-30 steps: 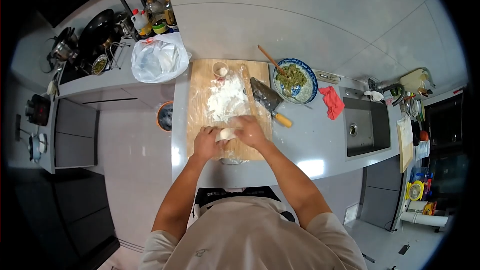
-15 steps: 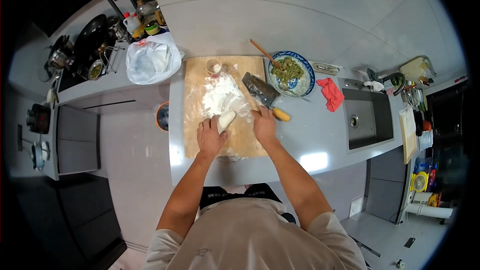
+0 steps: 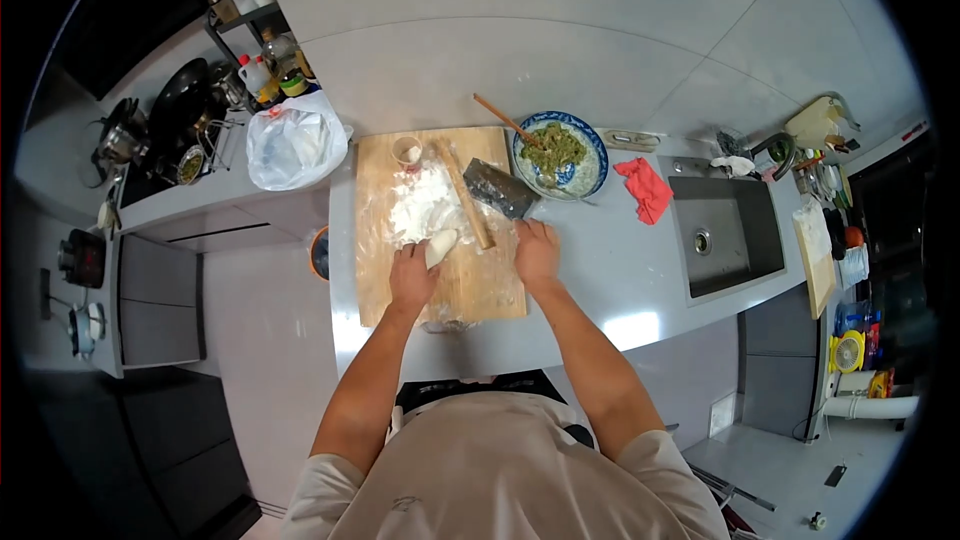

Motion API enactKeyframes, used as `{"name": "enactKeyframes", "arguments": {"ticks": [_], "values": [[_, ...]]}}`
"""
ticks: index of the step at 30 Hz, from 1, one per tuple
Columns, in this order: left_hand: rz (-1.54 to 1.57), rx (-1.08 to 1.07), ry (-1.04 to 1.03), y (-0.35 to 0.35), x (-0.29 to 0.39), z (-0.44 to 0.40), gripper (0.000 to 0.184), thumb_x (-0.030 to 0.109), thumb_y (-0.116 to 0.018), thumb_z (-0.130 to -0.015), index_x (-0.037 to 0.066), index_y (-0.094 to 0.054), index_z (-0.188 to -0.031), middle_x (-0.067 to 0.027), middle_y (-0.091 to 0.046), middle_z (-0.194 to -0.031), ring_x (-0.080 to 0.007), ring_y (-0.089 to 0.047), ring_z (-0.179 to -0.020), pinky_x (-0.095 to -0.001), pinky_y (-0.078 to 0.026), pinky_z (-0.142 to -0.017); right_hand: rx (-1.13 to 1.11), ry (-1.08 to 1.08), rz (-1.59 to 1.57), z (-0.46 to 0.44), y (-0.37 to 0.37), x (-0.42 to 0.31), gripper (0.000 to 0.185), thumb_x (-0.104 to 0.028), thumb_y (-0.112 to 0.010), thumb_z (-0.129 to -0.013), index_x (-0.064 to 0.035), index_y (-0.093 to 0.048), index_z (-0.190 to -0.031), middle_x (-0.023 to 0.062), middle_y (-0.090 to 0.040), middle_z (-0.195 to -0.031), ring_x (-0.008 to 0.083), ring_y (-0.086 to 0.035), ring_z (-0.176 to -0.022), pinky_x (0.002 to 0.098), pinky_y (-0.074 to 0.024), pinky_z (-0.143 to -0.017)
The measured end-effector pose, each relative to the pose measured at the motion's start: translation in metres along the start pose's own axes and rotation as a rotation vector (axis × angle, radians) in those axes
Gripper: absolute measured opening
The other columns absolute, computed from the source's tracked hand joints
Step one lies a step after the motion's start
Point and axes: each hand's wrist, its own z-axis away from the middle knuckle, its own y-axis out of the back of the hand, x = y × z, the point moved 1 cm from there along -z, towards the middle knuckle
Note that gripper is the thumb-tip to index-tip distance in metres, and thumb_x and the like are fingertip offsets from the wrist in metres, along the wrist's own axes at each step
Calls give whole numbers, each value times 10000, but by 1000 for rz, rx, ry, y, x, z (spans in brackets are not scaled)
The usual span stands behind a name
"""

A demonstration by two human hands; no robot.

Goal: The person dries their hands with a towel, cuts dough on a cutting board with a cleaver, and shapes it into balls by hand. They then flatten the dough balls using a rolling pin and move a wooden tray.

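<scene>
My left hand [image 3: 412, 276] has its fingers around the lower left side of a pale dough piece [image 3: 441, 246] on the floured wooden board [image 3: 376, 285]. At the board's right edge, my right hand [image 3: 537, 252] is closed over the handle of a cleaver; its dark blade [image 3: 500, 189] points up and left, and the handle is hidden by the hand. Between dough and blade lies a wooden rolling pin [image 3: 463, 193]. White flour [image 3: 422, 202] is spread beyond the dough, below a small cup [image 3: 407, 150].
Behind the cleaver stands a blue-rimmed bowl [image 3: 602, 168] with green filling and a wooden stick [image 3: 504, 118]. A red cloth [image 3: 644, 191] lies left of the sink [image 3: 735, 255]. A white plastic bag [image 3: 296, 143] sits on the left counter beside bottles [image 3: 277, 64].
My right hand has left the dough and moved right onto the cleaver handle. My left hand stays at the dough. The rolling pin shows more fully, and the view has shifted.
</scene>
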Motion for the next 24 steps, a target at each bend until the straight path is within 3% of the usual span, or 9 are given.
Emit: {"name": "enactKeyframes", "arguments": {"ticks": [3,5,6,8,11,15,17,20,24], "values": [[61,55,-73,-6,-5,4,638,209,-830,-834,24,-632,-1412,-198,-657,-1295,-401,-602,-1191,-474,-521,-1041,-7,15,161,-9,2,19,453,-111,-678,-917,-185,-697,-1364,85,-698,-1275,313,-658,-1186,456,-501,-1063],[89,69,-78,1,2,8,636,182,-818,-837,12,-625,-1418,-210,-661,-1303,-406,-609,-1188,-473,-524,-1045,-327,-43,186,-16,6,24,553,-164,-688,-928,-239,-614,-1471,116,-688,-1297,322,-659,-1223,475,-535,-1032],[81,84,-67,0,4,10,636,182,-818,-837,12,-625,-1418,-210,-661,-1303,-406,-609,-1188,-473,-524,-1045,-324,-25,177,-23,12,22,553,-164,-688,-928,-239,-614,-1471,116,-688,-1297,322,-659,-1223,475,-535,-1032],[50,112,11,-5,10,17,668,149,-836,-840,4,-607,-1451,-209,-652,-1374,-403,-605,-1257,-445,-511,-1101,-598,-127,89,-34,23,22,617,-220,-690,-937,-289,-553,-1535,134,-683,-1287,357,-681,-1205,492,-574,-982],[94,219,35,-16,12,27,647,112,-832,-829,-2,-619,-1430,-214,-655,-1384,-409,-611,-1268,-445,-514,-1105,-670,-57,63,-36,45,22,662,-257,-696,-938,-316,-513,-1571,154,-686,-1310,388,-715,-1132,503,-601,-934],[143,277,53,-14,8,37,631,87,-832,-817,-4,-631,-1408,-211,-663,-1380,-410,-614,-1276,-446,-508,-1115,-604,-54,-12,-23,55,24,675,-251,-696,-935,-298,-505,-1581,193,-672,-1362,402,-734,-1062,504,-603,-914],[159,257,96,-11,4,40,616,72,-838,-807,1,-643,-1388,-203,-678,-1362,-407,-620,-1265,-445,-507,-1114,-473,-126,-87,-13,54,25,654,-257,-684,-935,-263,-532,-1571,216,-732,-1177,425,-735,-1011,526,-598,-885],[173,213,86,-3,3,39,618,75,-845,-805,10,-646,-1387,-192,-690,-1350,-405,-624,-1259,-447,-507,-1109,-370,-130,-221,5,60,15,568,-299,-661,-963,-217,-574,-1519,227,-760,-1090,436,-747,-929,544,-597,-813],[229,249,-4,-9,-10,32,618,89,-862,-799,15,-654,-1376,-186,-700,-1336,-397,-628,-1254,-449,-510,-1098,-419,-133,-374,27,76,-31,443,-317,-655,-965,-147,-658,-1375,228,-754,-888,463,-734,-838,562,-586,-777]]}}
